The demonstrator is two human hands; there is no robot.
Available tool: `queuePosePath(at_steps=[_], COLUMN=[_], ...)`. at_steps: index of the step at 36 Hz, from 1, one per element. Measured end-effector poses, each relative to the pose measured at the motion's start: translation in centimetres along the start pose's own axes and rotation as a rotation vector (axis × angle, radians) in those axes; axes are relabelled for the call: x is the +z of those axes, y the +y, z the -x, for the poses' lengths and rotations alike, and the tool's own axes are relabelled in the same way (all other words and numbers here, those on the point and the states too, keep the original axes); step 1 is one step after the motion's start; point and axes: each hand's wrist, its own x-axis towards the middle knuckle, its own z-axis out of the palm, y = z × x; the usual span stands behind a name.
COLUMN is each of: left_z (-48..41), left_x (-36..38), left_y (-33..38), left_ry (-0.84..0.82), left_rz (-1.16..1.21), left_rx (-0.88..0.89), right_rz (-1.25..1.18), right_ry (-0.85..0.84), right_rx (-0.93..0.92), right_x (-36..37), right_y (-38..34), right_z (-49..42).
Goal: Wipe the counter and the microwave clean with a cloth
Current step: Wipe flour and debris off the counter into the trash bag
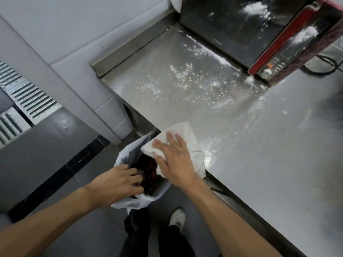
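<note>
White folded cloth point(182, 132) lies at the steel desk point(259, 145) edge under the right hand point(176, 160), fingers spread flat; at its 8 o'clock, the left hand point(118, 182) grips a white plastic bag point(130, 203).

Microwave point(250, 32) at counter's point(269, 145) back, cloth point(182, 143) on its near edge, over bin point(141, 175).

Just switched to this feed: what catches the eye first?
White powder lies strewn across the steel counter before the microwave, whose dark door is dusted too. At the counter's near edge the right hand presses a white cloth flat, above a white bag that the left hand grips by its rim.
</note>
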Motion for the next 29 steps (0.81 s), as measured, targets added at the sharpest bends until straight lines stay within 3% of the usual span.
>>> queuePosePath(at_steps=[3,8,13,20,24,26,29], left_z=[0.2,0.9,1.3,1.2,1.2,1.2,1.1], left_x=[-0.3,-0.3,-0.3,-1.2,-1.5,-1.2,-0.8], left_y=[-0.2,-0.8,-1.3,-1.9,-2.2,-2.3,-2.6], left_ry=[0.004,0.016,0.019,0.016,0.012,0.012,0.003], left_rz=[0.014,0.005,-0.004,-0.008,0.005,0.007,0.01], left_rx=[-0.003,0.006,-0.003,-0.022,-0.017,-0.011,-0.012], right_rz=[-0.058,-0.271,-0.594,-0.793,-0.558,-0.35,-0.026], right_ry=[0.122,0.297,0.336,0.87,1.09,1.021,0.764], right_rx=[-0.047,0.103,0.431,0.831,0.749,0.596,0.498], right_x=[1.5,0.9,-2.3,-8.6,-13.2,-15.5,-16.8], right_y=[-1.7,-3.5,-4.4,-3.2,0.1,1.6,5.3], right_z=[0.0,-0.2,-0.4,-2.4,-2.2,-1.5,-0.5])
